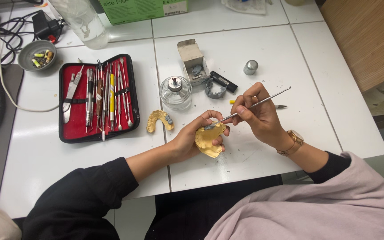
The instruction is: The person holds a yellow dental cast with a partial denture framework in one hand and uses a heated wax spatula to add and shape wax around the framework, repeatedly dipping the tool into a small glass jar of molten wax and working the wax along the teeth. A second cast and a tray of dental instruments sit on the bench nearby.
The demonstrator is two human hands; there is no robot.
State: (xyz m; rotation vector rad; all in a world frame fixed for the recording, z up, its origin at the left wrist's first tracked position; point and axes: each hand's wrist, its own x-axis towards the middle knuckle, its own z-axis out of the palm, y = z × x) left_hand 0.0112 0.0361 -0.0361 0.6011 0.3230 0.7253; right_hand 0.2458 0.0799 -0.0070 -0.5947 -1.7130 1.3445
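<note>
Green box at far edge; small open carton mid-table, perhaps grey

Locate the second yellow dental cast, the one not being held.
In the head view, the loose yellow cast lies on the white table, between the red instrument case and the left hand, just below the glass spirit lamp.

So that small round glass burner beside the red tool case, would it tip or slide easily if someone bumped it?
Probably not easily. The glass burner looks squat and wide-based, so it should resist tipping. On the smooth white table a nudge might slide it instead. Being glass, it is likely fragile if knocked off, and its metal cap may sit loose.
</note>
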